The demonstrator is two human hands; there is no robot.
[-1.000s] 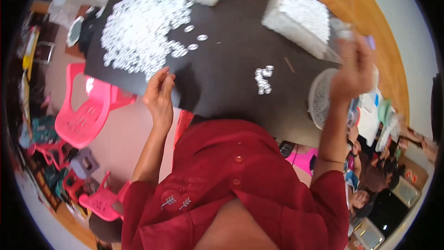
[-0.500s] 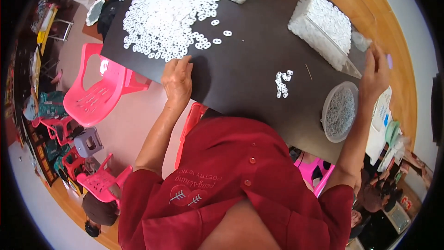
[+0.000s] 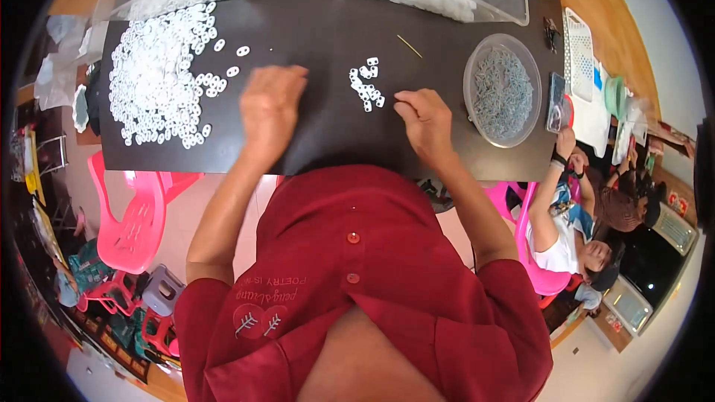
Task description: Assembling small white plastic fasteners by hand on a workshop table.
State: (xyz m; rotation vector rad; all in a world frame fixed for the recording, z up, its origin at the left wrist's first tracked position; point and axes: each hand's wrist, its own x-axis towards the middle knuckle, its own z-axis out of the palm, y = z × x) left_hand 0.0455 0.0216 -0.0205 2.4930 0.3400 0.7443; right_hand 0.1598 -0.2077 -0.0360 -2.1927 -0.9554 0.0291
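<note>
The small cluster of white plastic pieces lies on the dark table, between both hands. They look light, stiff and slippery, best pinched singly by their edges. At three o'clock of it, the right hand rests fingers curled, seemingly empty; at nine o'clock the left hand is loosely curled, its grip unclear. A big pile of white pieces spreads further at nine o'clock; a round clear bowl sits at three.

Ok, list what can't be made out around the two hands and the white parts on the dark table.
- Left hand: motion-blurred in the head view, so whether it grips anything cannot be told.
- Right hand: fingertips curl downward, hiding anything pinched beneath.
- Small cluster of white parts: too small to tell their exact shape.
- Round clear bowl: grey contents too fine to identify.
- Two clear bins: cut off by the top edge.
</note>
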